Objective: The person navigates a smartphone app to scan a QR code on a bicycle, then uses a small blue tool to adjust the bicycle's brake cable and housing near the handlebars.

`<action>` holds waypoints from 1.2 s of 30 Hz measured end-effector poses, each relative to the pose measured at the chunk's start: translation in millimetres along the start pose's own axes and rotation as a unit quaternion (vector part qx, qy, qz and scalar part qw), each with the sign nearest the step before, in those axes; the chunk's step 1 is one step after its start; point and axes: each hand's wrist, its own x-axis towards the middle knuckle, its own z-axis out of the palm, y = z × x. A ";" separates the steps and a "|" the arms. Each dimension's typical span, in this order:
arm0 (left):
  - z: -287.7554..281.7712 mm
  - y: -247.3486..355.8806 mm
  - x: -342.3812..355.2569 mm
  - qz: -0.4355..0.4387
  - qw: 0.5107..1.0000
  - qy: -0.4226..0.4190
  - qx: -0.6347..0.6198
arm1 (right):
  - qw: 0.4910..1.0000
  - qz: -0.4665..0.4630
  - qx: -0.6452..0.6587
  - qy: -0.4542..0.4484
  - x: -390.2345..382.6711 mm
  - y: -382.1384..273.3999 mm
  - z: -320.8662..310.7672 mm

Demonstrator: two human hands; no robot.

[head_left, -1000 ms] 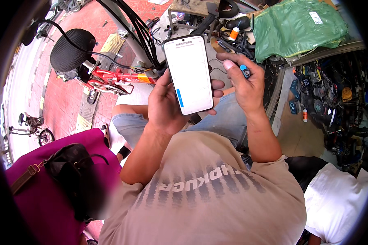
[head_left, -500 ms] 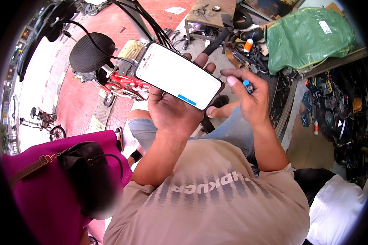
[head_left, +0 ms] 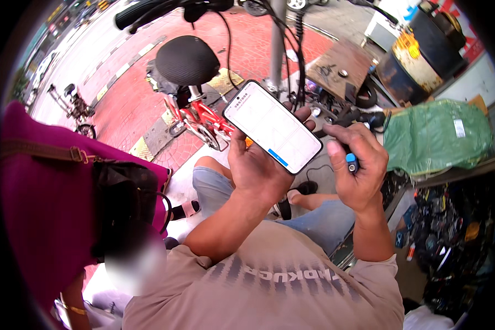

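Observation:
My left hand [head_left: 253, 165] grips a smartphone [head_left: 272, 126] with a lit white screen, tilted so its top points up and left. My right hand [head_left: 357, 165] sits just right of the phone, fingers curled around a small blue and black object [head_left: 351, 163], thumb raised toward the phone's edge. Both forearms rise from my grey printed shirt [head_left: 280, 286]. My knees in light blue shorts [head_left: 214, 184] show below the hands.
A red bicycle [head_left: 201, 118] with a black saddle [head_left: 187, 59] stands ahead on red paving. A person in a magenta top [head_left: 44, 209] with a black bag [head_left: 124, 206] is at my left. A green sack [head_left: 437, 135] and cluttered tools [head_left: 451, 231] lie at right.
The view has swung, so the bicycle and green sack now sit lower in view. The phone has turned further in my left hand. My right hand stays closed on the small blue object.

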 end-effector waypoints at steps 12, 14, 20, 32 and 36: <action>20.9 12.5 -10.0 0.066 0.985 0.150 0.045 | 0.968 -0.145 -0.082 -0.186 78.2 -31.3 49.9; 4.3 16.0 -13.2 0.051 0.998 0.031 0.030 | 0.962 -0.152 -0.102 -0.205 83.5 -34.0 50.3; 2.1 11.3 -12.1 0.052 0.996 0.071 0.007 | 0.961 -0.174 -0.102 -0.187 83.5 -31.8 47.6; 1.4 12.6 6.7 0.075 0.997 -0.026 -0.023 | 0.955 -0.133 -0.111 -0.242 18.9 -32.8 23.1; -7.6 9.8 7.3 0.097 0.994 -0.047 0.034 | 0.962 -0.121 -0.102 -0.224 15.3 -29.1 27.6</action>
